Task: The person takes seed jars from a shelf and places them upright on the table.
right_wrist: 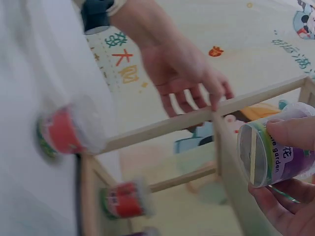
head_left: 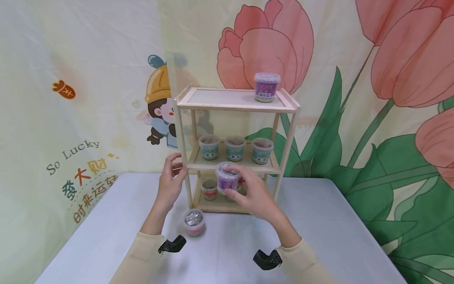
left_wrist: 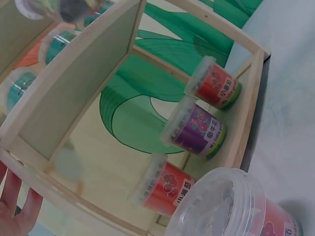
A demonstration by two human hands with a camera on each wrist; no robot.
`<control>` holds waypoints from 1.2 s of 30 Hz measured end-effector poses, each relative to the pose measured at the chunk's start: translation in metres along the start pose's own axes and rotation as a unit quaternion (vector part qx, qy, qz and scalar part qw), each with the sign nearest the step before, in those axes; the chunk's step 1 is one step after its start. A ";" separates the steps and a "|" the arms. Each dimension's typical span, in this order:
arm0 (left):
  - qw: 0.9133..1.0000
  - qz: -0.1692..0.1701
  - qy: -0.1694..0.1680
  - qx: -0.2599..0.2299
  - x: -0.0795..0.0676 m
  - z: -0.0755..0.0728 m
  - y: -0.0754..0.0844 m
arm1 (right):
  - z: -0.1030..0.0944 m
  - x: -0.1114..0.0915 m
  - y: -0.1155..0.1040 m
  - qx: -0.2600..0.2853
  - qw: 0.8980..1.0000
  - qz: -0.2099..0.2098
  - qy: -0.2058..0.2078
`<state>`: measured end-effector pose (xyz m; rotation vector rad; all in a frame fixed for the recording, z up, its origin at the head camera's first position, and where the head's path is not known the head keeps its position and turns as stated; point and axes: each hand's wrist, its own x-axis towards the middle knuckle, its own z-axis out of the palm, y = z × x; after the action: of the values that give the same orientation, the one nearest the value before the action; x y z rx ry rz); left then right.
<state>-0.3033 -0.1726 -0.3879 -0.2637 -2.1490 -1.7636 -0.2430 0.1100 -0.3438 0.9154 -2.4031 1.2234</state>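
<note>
In the head view my right hand (head_left: 255,193) pinches a small lidded plastic tub with a purple label (head_left: 226,182) between thumb and fingers, in front of the wooden rack (head_left: 232,170) at middle-shelf height. The right wrist view shows the tub tipped on its side relative to that camera, its clear base towards the rack. My left hand (head_left: 169,183) holds the rack's left front post, thumb by the middle shelf's corner. A red-labelled tub (head_left: 194,223) stands on the table before the rack's left front.
One purple-labelled tub (head_left: 267,87) stands at the right of the top shelf. Three teal-labelled tubs (head_left: 235,149) line the middle shelf. On the bottom shelf a purple-labelled tub (left_wrist: 199,130) stands between two red-labelled ones (left_wrist: 216,84). A printed cloth hangs behind the white table (head_left: 312,236).
</note>
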 end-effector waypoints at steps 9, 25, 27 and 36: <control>1.000 0.008 0.000 0.004 0.001 0.003 0.002 | 0.047 -0.027 0.030 0.010 0.998 0.066 -0.002; 1.000 0.004 -0.002 0.002 0.000 0.002 0.002 | 0.106 -0.051 0.059 0.038 0.992 0.122 0.019; 1.000 0.006 -0.001 0.004 0.000 0.002 0.001 | 0.111 -0.053 0.060 0.039 0.990 0.133 0.020; 1.000 0.009 -0.003 0.006 0.001 0.000 -0.001 | 0.126 -0.062 0.065 0.041 0.987 0.150 0.035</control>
<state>-0.3046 -0.1730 -0.3888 -0.2848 -2.1532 -1.7405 -0.2354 0.0621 -0.4907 0.5316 -2.5151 1.4427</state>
